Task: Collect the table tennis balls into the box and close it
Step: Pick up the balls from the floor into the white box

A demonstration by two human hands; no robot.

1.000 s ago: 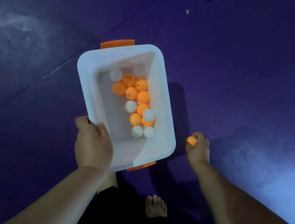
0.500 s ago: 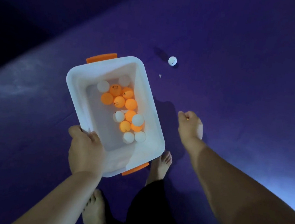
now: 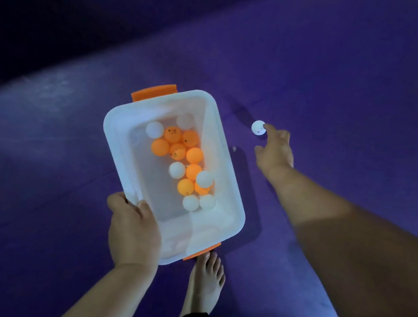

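Observation:
A white plastic box (image 3: 233, 213) with orange handles, lid off, hangs tilted above the purple floor. My left hand (image 3: 133, 230) grips its near left rim, thumb inside. Several orange and white table tennis balls (image 3: 177, 152) lie clustered along the box's bottom. One white ball (image 3: 258, 128) lies on the floor to the right of the box. My right hand (image 3: 275, 150) reaches out to it, index fingertip touching the ball and thumb spread apart; the palm faces away and is hidden.
The purple floor mat (image 3: 340, 95) stretches all around, with a darker strip at the upper left. My bare foot (image 3: 204, 280) stands just below the box's near orange handle (image 3: 202, 252). A small pale speck (image 3: 234, 149) lies on the floor beside the box.
My right hand held an orange ball a second ago, then closed into a fist, and now stretches its fingers to the white ball. The view has shifted toward that ball.

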